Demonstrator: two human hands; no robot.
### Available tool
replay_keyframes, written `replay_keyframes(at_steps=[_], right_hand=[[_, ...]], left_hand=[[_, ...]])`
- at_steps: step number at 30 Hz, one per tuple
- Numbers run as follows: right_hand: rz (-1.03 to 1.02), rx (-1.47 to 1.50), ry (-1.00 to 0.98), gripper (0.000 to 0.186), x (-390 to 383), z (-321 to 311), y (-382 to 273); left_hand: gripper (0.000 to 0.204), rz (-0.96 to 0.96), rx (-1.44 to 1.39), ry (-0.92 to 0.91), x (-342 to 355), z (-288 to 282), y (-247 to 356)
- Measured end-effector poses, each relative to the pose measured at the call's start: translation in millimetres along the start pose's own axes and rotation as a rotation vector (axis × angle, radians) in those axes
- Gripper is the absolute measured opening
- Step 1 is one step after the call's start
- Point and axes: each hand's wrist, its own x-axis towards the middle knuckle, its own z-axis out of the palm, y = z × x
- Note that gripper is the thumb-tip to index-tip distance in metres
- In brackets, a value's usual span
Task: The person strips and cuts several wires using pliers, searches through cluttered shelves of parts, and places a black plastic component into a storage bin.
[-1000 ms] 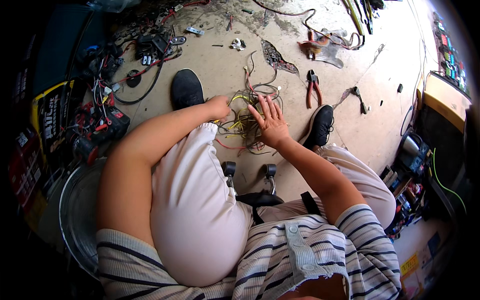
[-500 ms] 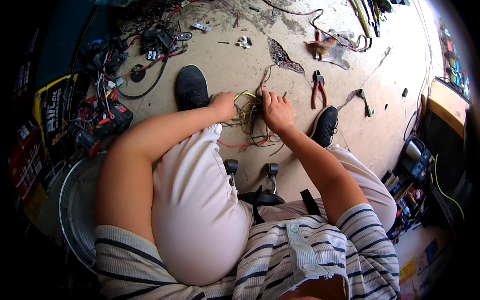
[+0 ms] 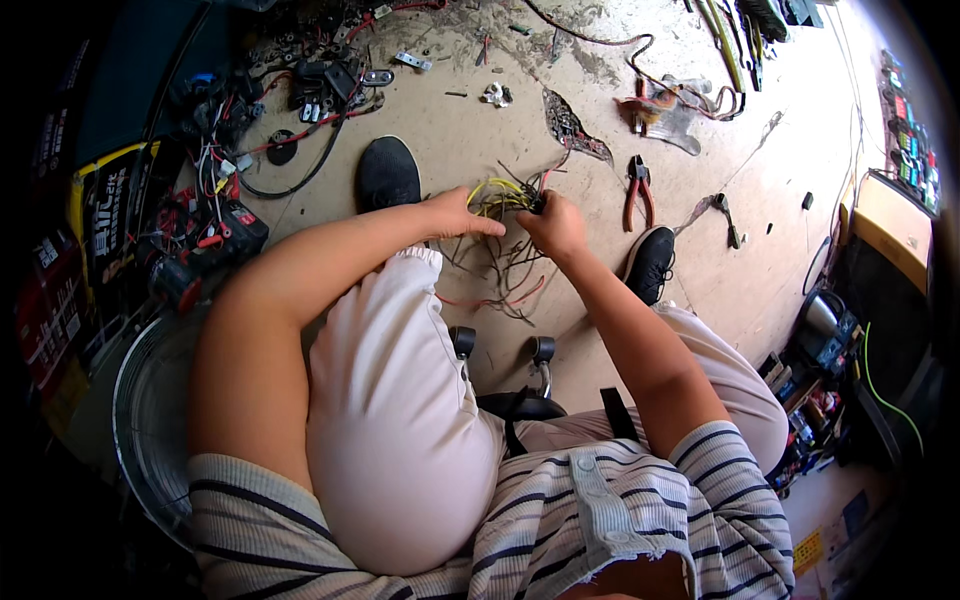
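A tangled bundle of thin wires [image 3: 505,225], yellow, red and dark, hangs between my knees above the concrete floor. My left hand [image 3: 455,212] grips the bundle from the left, fingers closed over the yellow strands. My right hand [image 3: 552,224] pinches the same bundle from the right, close to a small dark part at its top. Loose wire ends trail down below both hands. My black shoes [image 3: 388,172] rest on the floor on either side.
Red-handled pliers [image 3: 636,188] lie on the floor just right of my hands. More cables and black connectors [image 3: 300,90] are piled at the upper left. A metal fan grille [image 3: 150,420] stands at my left side. Boxes and electrical parts [image 3: 830,330] crowd the right.
Both hands have closed in on the wire bundle and lifted it slightly; the right hand, spread open a second ago, now pinches the wires.
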Motion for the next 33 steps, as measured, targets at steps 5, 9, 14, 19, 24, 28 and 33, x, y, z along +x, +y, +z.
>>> replay_keyframes(at_steps=[5, 9, 14, 19, 24, 28, 33], right_hand=[[-0.075, 0.265, 0.073, 0.030, -3.5, 2.2, -38.2], [-0.241, 0.229, 0.176, 0.023, -7.2, -2.3, -68.0], [-0.285, 0.326, 0.128, 0.027, -11.6, 3.6, -91.7], [-0.459, 0.267, 0.082, 0.053, -33.1, 13.3, -101.7], [-0.341, 0.682, -0.022, 0.041, -25.7, -3.1, -70.9], [-0.239, 0.159, 0.035, 0.047, -7.1, -1.4, 3.5], [-0.412, -0.275, -0.094, 0.058, -50.3, 18.3, 11.3]], left_hand=[[0.070, 0.095, -0.711, -0.193, -10.3, 2.8, 15.2], [0.077, 0.096, -0.964, -0.158, -30.4, -4.1, 35.0], [0.069, 0.121, -1.142, -0.080, -34.0, -11.0, 40.3], [0.027, 0.021, -1.404, -0.050, -26.9, -24.8, 23.1], [0.018, 0.008, -1.247, 0.366, -18.2, -35.5, 3.5], [0.016, 0.055, -1.125, 0.443, -15.4, -42.3, -6.5], [0.013, 0.038, -1.080, 0.473, -14.8, -40.3, -3.6]])
